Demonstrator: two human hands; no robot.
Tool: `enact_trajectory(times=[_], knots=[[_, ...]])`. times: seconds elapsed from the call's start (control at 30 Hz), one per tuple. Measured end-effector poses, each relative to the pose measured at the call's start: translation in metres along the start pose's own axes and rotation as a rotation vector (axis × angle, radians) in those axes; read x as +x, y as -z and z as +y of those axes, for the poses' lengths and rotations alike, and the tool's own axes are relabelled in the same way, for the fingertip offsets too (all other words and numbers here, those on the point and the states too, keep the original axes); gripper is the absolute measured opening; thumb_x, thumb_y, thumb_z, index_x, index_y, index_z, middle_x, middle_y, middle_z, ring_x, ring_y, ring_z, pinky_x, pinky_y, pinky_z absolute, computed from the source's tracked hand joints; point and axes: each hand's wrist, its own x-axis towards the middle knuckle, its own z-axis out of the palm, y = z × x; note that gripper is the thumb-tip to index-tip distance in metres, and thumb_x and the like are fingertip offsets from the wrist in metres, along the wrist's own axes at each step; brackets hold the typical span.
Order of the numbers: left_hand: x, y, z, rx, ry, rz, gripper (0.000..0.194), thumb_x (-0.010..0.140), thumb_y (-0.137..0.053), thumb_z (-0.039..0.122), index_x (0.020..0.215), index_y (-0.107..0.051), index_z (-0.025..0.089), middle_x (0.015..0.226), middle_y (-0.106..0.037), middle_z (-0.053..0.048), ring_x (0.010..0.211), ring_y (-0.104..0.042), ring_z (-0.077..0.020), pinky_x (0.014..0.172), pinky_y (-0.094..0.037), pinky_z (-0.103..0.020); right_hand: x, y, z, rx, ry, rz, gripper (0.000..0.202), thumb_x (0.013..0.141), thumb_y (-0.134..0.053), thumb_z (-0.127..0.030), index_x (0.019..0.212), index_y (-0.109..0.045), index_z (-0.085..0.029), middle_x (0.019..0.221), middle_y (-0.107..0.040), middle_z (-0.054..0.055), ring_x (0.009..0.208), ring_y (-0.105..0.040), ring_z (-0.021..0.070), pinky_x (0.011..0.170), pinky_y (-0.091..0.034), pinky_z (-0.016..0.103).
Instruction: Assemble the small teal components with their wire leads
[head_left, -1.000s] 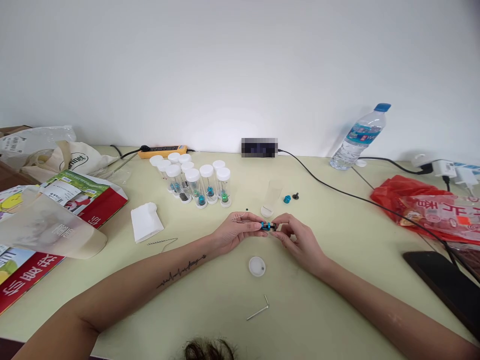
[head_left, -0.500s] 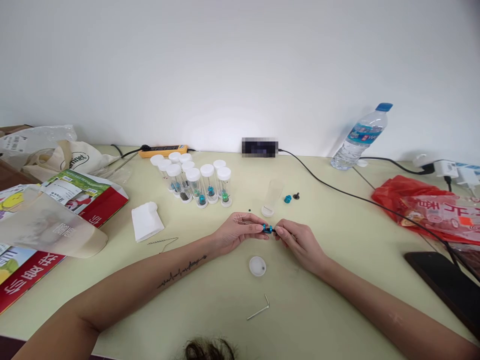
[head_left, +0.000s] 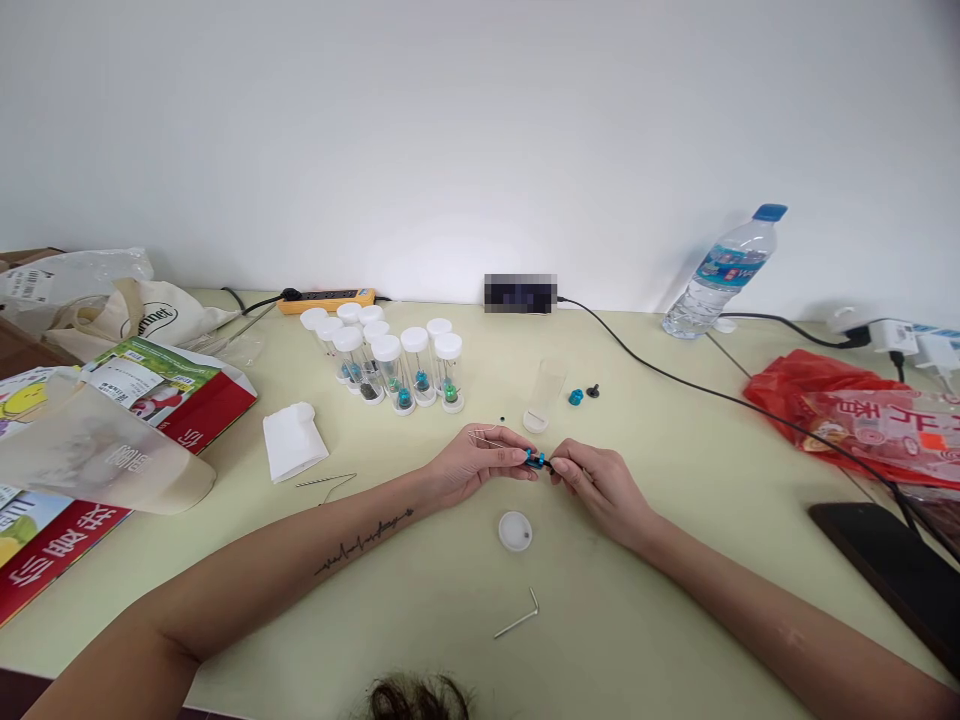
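Note:
My left hand (head_left: 480, 462) is closed, pinching a small blue metal part (head_left: 534, 460) between thumb and fingers. A thin pale wire or thread (head_left: 484, 432) loops at its fingers. My right hand (head_left: 600, 485) pinches a small black piece (head_left: 550, 466) at the right end of the blue part; its exact kind is too small to tell. Just beyond the hands lies a clear tube with a white cap (head_left: 535, 421). A loose blue part (head_left: 575, 397) and a black screw-like piece (head_left: 593, 391) sit to its right. Nearer me are a white round lid (head_left: 515, 532) holding a tiny dark bit and a hex key (head_left: 517, 625).
Several white-capped clear tubes (head_left: 386, 350) stand at back left. A folded white tissue (head_left: 292, 445) and thin metal rods (head_left: 326, 480) lie left. A leaning water bottle (head_left: 724, 275), a red plastic bag (head_left: 795, 395), a dark phone (head_left: 885, 560) and a black cable (head_left: 652, 362) occupy the right.
The hands have barely moved. The blue part has turned or tilted slightly between the fingers; both hands keep their hold.

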Motion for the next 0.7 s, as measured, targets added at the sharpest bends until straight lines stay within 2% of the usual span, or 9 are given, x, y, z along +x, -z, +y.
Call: enact_trajectory(times=[0.13,0.23,0.43,0.7], knots=[[0.0000,0.0010,0.0007,-0.013,-0.011,0.004,0.027,0.066,-0.069,0.022,0.088,-0.063,0.009,0.089,-0.065,-0.010,0.076,-0.064,-0.0177,0.079,-0.047,-0.032,-0.0004,-0.0014,-0.0001,0.028,-0.021,0.025,0.018,0.089,-0.040,-0.036,0.087,-0.048,-0.020,0.061,-0.050,-0.002,0.051,-0.043,0.0111,0.048,-0.034,0.022],[-0.0003,0.0009,0.0015,-0.011,-0.011,0.007,0.027,0.066,-0.068,0.023,0.089,-0.063,0.008,0.091,-0.065,-0.011,0.077,-0.063,-0.0173,0.079,-0.046,-0.032,-0.0014,-0.0031,0.0000,0.043,-0.016,0.049,0.017,0.088,-0.040,-0.036,0.095,-0.046,-0.022,0.070,-0.054,0.001,0.055,-0.046,0.0118,0.049,-0.036,0.022],[-0.0008,-0.0002,0.0009,0.006,-0.002,-0.003,0.026,0.065,-0.069,0.023,0.087,-0.064,0.009,0.087,-0.065,-0.009,0.075,-0.064,-0.0179,0.077,-0.047,-0.033,-0.0005,-0.0010,-0.0008,0.004,-0.022,0.011,0.025,0.090,-0.036,-0.037,0.079,-0.050,-0.019,0.056,-0.047,-0.002,0.050,-0.042,0.0108,0.050,-0.034,0.022],[-0.0006,-0.0010,0.0008,0.022,-0.001,0.004,0.028,0.063,-0.070,0.023,0.086,-0.064,0.008,0.084,-0.065,-0.009,0.073,-0.063,-0.0170,0.076,-0.048,-0.032,0.0014,0.0012,-0.0037,-0.012,0.000,-0.027,0.037,0.092,-0.030,-0.034,0.067,-0.050,-0.017,0.058,-0.051,-0.001,0.051,-0.045,0.0096,0.052,-0.033,0.021]])
